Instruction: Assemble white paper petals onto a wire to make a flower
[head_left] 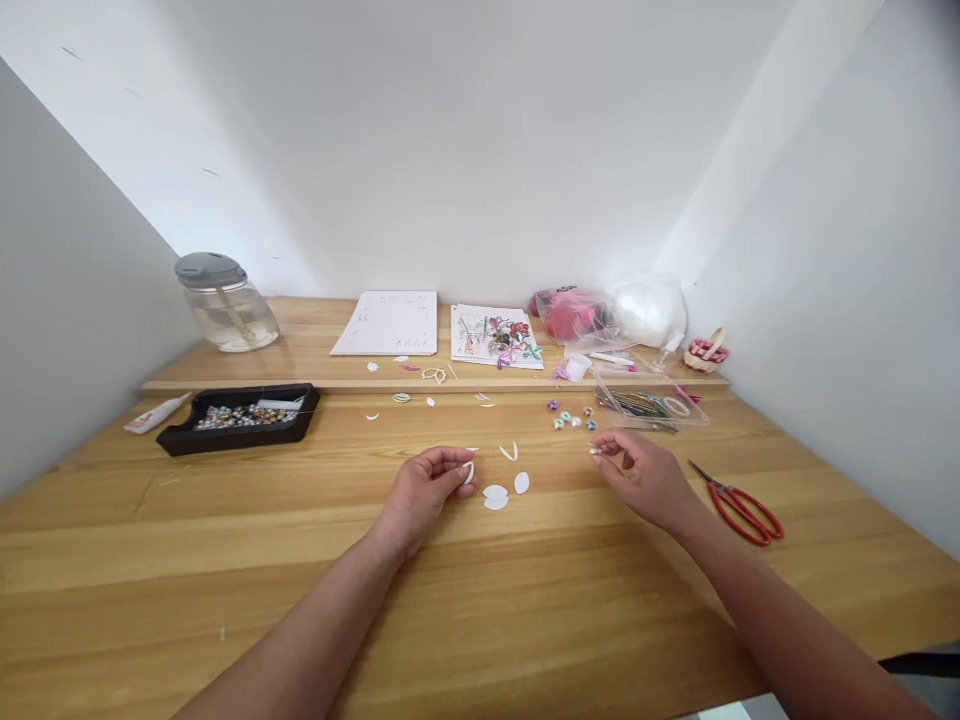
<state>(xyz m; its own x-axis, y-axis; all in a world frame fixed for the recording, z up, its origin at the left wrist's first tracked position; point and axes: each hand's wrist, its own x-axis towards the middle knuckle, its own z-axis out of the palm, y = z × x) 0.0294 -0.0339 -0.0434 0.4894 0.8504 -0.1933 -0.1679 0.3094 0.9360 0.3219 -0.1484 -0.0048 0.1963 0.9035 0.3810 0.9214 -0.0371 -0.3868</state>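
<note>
Pinching a paper petal, left hand curled.

Single view, head-worn camera: sitting above the near edge of the light wooden tabletop, looking forward and down across it toward the white back wall. Both forearms are entering from the bottom edge. Near range; the raised wooden shelf strip is lying farthest off. No second view sharing the scene.

Tray lies left on table, scissors right.
</note>
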